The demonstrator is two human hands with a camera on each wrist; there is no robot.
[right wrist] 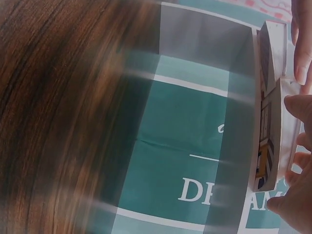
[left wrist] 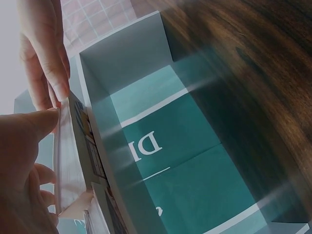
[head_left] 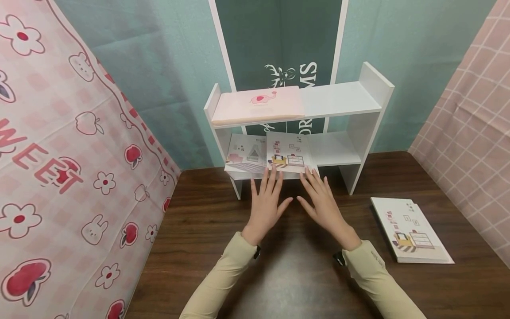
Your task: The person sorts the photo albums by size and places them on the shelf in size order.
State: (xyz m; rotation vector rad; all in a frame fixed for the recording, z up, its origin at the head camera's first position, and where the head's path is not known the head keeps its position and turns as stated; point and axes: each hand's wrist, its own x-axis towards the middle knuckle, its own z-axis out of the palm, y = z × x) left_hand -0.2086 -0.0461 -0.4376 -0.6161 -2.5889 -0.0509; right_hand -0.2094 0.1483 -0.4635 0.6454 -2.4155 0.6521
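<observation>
Both hands reach to the lower board of a small white shelf [head_left: 334, 148]. On that board lie a white book [head_left: 291, 153] with a printed yellow chair and drawers, and a second white book [head_left: 247, 150] to its left. My left hand [head_left: 264, 206] rests its straight fingertips at the front edge of the chair-print book. The right hand [head_left: 324, 208] touches the same edge near its right corner, fingers spread. In the left wrist view the left hand [left wrist: 24, 161] has its thumb against the page edges of the book [left wrist: 73, 156]. The right wrist view shows the right hand [right wrist: 300, 180] beside the book.
A pink item with an elephant print [head_left: 259, 104] lies on the shelf's upper board. To the right, a pile of white books [head_left: 416, 232] with the same chair print lies on the brown wooden table [head_left: 191, 221]. Patterned cloths hang around the table.
</observation>
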